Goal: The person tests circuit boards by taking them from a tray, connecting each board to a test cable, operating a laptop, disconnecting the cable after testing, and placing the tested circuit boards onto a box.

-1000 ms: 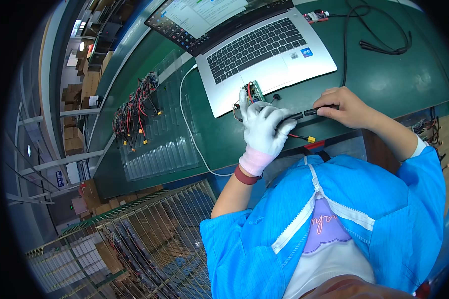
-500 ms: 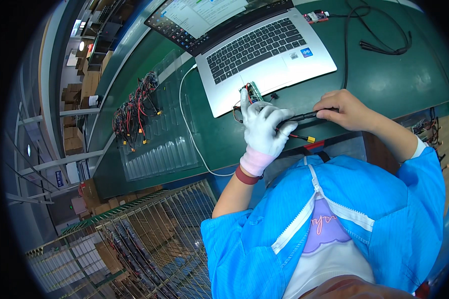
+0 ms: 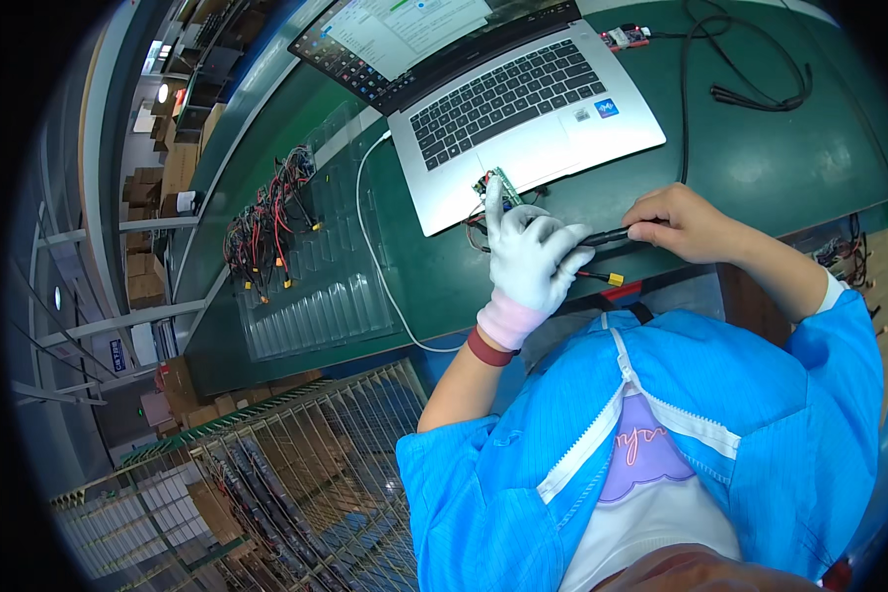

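Observation:
My left hand (image 3: 531,249), in a white glove, is closed around a small green circuit board (image 3: 509,189) with wires, its index finger lying along the board. Thin wires and a red-and-black lead with a yellow connector (image 3: 616,279) come out from under the glove. My bare right hand (image 3: 683,223) pinches a black cable connector (image 3: 612,237), whose other end runs into the gloved fingers. Whether the connector is joined to one of the board's leads is hidden by the glove. Both hands are just in front of the laptop's (image 3: 553,148) near edge.
A bundle of wired boards (image 3: 271,222) lies on a clear plastic tray (image 3: 316,311) at the left. A white cable (image 3: 368,227) runs from the laptop's side. A small red board (image 3: 626,37) and a coiled black cable (image 3: 760,97) lie at the back right. A wire rack (image 3: 296,483) stands lower left.
My left hand has shifted slightly right and down with the circuit board. My right hand has moved a little, still pinching the black connector.

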The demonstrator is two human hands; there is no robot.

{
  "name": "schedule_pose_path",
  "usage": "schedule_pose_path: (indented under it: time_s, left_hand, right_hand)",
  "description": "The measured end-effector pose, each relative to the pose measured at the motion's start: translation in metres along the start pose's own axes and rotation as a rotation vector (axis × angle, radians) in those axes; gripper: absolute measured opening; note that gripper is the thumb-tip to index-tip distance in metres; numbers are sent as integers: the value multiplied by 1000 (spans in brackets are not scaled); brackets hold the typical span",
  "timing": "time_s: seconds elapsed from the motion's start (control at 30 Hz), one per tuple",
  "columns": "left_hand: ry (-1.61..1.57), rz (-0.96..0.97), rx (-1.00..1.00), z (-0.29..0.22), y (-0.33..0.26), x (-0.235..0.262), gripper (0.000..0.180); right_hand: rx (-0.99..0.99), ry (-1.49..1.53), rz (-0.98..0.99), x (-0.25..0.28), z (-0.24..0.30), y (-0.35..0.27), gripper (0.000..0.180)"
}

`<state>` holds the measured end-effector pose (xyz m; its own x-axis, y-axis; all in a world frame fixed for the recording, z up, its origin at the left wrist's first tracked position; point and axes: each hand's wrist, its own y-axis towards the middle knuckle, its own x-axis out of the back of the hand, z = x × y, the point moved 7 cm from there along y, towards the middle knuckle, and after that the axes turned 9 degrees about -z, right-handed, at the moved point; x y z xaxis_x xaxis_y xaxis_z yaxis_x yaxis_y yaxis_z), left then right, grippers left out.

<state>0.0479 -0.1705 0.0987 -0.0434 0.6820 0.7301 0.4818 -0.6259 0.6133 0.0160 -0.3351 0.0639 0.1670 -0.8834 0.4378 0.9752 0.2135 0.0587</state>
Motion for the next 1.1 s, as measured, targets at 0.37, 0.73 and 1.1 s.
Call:
schedule_pose_path:
  time_s: [0.37, 0.73, 1.1]
  left_hand:
    - [90, 117, -58, -7, -1, -9, 18]
    - [160, 172, -127, -13, 5, -11, 18]
    - [86, 136, -114, -14, 10, -15, 16]
  right_hand:
    - [5, -98, -8, -3, 5, -1, 22]
    - [133, -254, -22, -2, 10, 0, 20]
    - [127, -111, -26, -2, 9, 0, 17]
